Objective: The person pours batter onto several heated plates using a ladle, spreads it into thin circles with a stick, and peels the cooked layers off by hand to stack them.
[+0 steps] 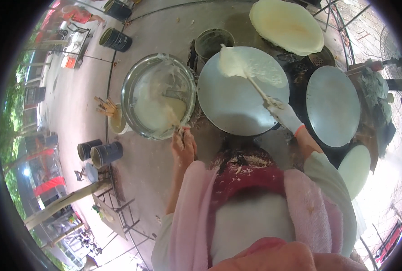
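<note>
My right hand (pixel 282 114), in a white glove, is closed around the stick of a wooden batter spreader (pixel 256 87). The spreader's far end rests in pale batter (pixel 232 63) on the upper part of a round grey griddle (pixel 228 108). The batter forms a thick patch at the left and a thin smear toward the right. Bare and smeared with batter, my left hand (pixel 184 142) grips a batter-coated handle (pixel 172 118) at the near rim of a wide metal basin (pixel 125 108). Milky batter fills the basin; the handle's lower end is hidden in it.
Right of the griddle is a second round griddle (pixel 332 106). A large pale flat sheet (pixel 286 26) lies at the far right, above a dark bucket (pixel 213 41). A small container of wooden sticks (pixel 117 122) stands left of the basin. Dark buckets (pixel 107 154) stand farther left.
</note>
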